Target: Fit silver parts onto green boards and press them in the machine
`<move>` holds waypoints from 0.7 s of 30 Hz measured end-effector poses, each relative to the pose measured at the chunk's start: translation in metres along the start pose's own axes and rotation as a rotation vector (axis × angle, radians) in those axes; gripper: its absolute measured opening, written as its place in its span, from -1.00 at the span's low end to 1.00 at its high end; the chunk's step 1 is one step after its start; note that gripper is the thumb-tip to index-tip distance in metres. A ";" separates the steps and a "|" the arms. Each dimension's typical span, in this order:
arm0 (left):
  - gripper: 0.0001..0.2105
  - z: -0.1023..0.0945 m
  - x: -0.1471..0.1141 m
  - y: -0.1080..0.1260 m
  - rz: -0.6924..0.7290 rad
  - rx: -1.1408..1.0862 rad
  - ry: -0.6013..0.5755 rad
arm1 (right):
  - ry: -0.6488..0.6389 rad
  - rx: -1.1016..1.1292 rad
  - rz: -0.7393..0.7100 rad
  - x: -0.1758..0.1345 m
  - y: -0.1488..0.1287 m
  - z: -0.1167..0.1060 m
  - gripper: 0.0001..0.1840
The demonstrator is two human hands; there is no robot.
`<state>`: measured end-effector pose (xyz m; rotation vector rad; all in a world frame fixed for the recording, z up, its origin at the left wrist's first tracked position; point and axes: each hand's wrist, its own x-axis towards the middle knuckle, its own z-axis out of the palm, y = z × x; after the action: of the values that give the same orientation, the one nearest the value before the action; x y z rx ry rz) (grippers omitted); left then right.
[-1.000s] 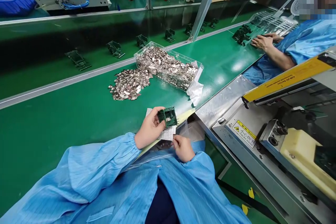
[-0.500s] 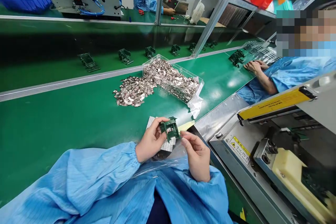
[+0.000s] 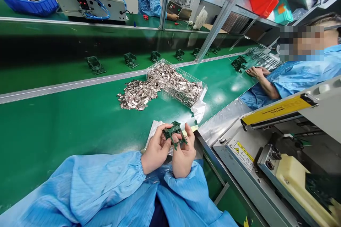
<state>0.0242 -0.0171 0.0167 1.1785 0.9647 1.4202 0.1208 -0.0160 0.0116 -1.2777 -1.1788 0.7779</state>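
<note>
Between my two hands is a dark green frame-like circuit board, held up and tilted over the table's near edge. My left hand pinches its left side with thumb and fingers. Around its right side my right hand is closed, the thumb pressing on the middle of the board and the fingers behind its right edge. Under the hands lies a white gridded sheet, partly hidden. Beyond it, small silvery metal pieces form a loose heap beside a clear tray full of the same pieces.
Several similar boards sit in a row on the dark green strip behind a metal rail. A machine with a yellow bar stands close on my right. A co-worker's hands rest near more boards. A slanted metal post rises behind the tray.
My right hand has moved left and up onto the board, its thumb now across the middle. The board has turned and tilted in my hands. The camera view has shifted slightly.
</note>
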 end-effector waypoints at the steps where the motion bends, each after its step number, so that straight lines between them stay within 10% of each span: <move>1: -0.69 0.000 -0.001 0.000 0.006 0.006 0.008 | 0.004 0.009 -0.005 -0.001 0.001 0.001 -0.82; 8: -0.70 0.000 -0.007 -0.003 0.009 0.001 -0.005 | 0.053 0.205 0.013 -0.006 0.003 0.006 -0.78; 14: -0.69 -0.007 -0.005 0.005 -0.018 0.067 -0.074 | -0.303 0.351 -0.013 0.007 -0.007 -0.033 -0.45; 21: -0.61 0.019 -0.004 0.054 -0.217 0.161 -0.666 | -0.516 0.062 -0.224 0.003 -0.035 -0.128 -0.30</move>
<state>0.0314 -0.0309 0.0718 1.4825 0.7058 0.7033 0.2376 -0.0579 0.0601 -0.8938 -1.6632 0.9993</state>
